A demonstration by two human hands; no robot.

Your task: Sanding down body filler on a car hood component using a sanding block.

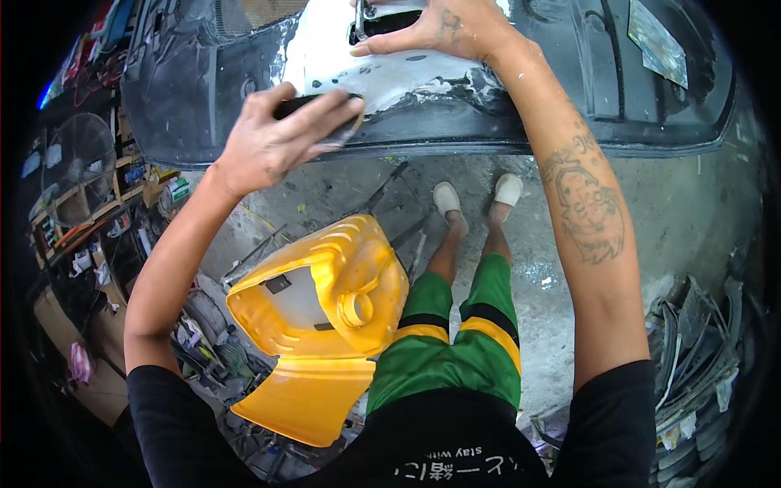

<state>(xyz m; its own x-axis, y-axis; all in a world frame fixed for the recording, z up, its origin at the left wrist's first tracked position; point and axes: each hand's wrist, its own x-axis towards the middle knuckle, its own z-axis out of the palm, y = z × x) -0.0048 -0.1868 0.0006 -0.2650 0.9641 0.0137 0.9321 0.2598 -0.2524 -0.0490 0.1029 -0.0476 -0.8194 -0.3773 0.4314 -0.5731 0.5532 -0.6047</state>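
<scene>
A large black car body panel [488, 114] stretches across the far side, its middle coated with white filler [382, 77] that has dark spots and ragged edges. My left hand [281, 138] is wrapped round a black sanding block [346, 128] at the near left of the white patch, somewhat smeared by motion. The block's underside is mostly hidden. Around a dark slot [390, 26] in the patch, my right hand [455, 31] lies spread, thumb stretched along the near edge. A metal rod [360, 20] stands by the thumb; some fingers reach the frame's top edge.
A cut-open yellow plastic jug [382, 276] stands on the concrete floor [553, 285] left of my legs. Fan [77, 167], shelves and loose parts crowd the left. Stacked scrap parts [691, 358] lie at right. A shiny sheet [657, 45] rests on the panel.
</scene>
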